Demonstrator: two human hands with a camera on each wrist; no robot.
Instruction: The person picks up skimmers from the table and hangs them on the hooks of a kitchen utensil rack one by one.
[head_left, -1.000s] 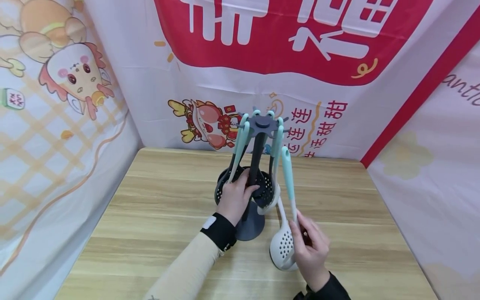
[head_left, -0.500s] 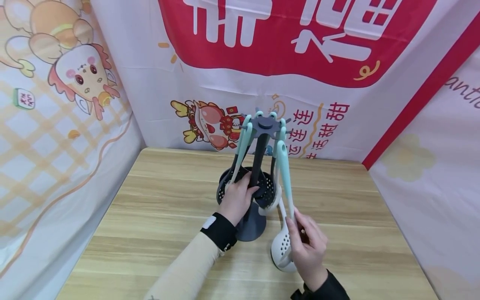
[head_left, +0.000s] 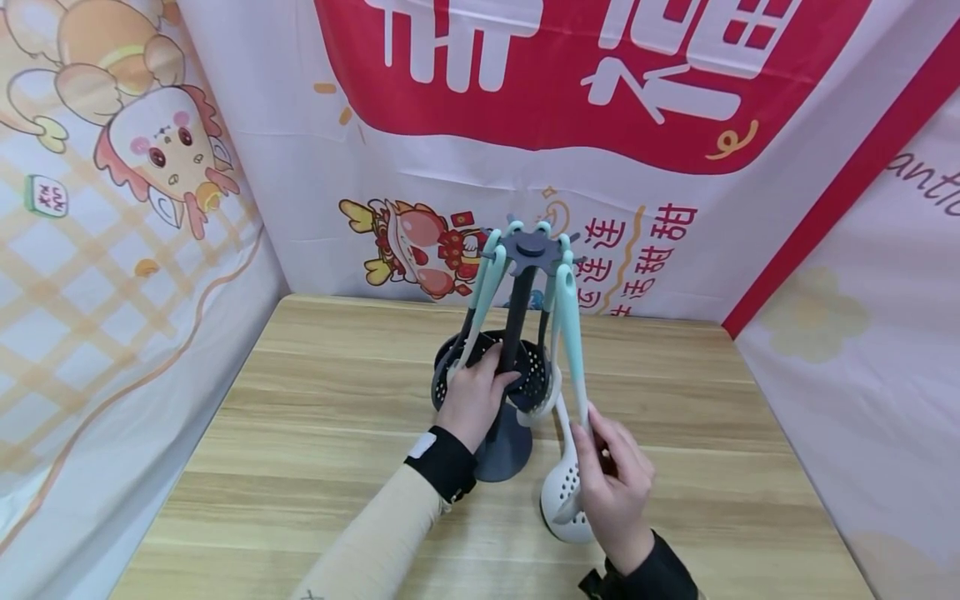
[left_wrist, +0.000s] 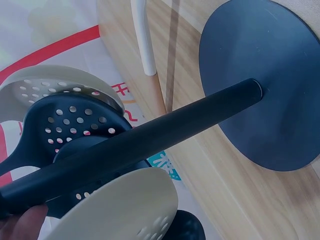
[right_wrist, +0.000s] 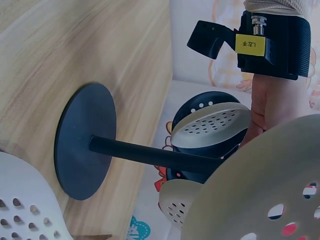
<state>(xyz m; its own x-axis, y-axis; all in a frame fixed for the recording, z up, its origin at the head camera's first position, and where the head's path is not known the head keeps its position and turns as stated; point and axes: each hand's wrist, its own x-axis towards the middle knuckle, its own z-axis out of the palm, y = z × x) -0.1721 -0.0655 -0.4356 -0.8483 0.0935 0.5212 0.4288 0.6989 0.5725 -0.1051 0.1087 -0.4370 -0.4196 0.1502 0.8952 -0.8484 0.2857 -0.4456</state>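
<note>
My left hand (head_left: 472, 400) grips the black pole (left_wrist: 165, 132) of a rotating-style utensil stand (head_left: 517, 300); the round base (right_wrist: 85, 142) rests on the wood. My right hand (head_left: 618, 483) pinches the pale neck of a skimmer (head_left: 572, 333) with a mint handle. Its holed head (right_wrist: 260, 185) looms large in the right wrist view. The handle's top end overlaps the right edge of the stand's hooked crown (head_left: 531, 247). A second white skimmer (head_left: 558, 492) lies on the table, left of my right hand, partly hidden by it.
Several mint-handled utensils hang round the stand, among them a dark skimmer (left_wrist: 82, 117) and pale holed ones (right_wrist: 212, 125). The wooden table (head_left: 337, 392) ends at a printed cloth backdrop (head_left: 300, 233) close behind the stand.
The held skimmer's handle has shifted left and slightly up, from beside the stand to overlapping its crown's edge. My right hand moved slightly left with it; my left hand keeps its grip.
</note>
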